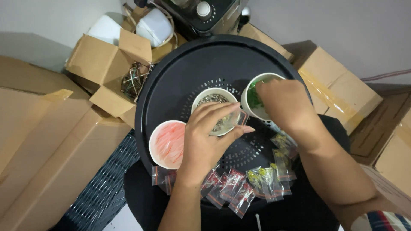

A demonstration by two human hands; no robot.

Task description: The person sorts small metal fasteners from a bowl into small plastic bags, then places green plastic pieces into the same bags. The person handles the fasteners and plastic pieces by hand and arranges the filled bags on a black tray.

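Fingers of right hand [282, 102] hidden inside green-filled cup [253, 99], grip impossible to tell; left hand [209, 132] pinching small clear bag [236, 119] over middle cup [209, 95] on black tray [180, 72].

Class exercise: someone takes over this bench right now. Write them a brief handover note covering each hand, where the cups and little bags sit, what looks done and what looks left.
Left hand: holds a small clear bag open above the middle cup of dark parts.
Right hand: fingers dipped into the cup of green parts; what they grip is hidden.
Cup of pink parts stands left on the round black tray.
Done: filled bags of red parts and of yellow-green parts lie along the tray's near edge.
Left: all three cups hold loose parts; the held bag looks unsealed, its contents unclear.
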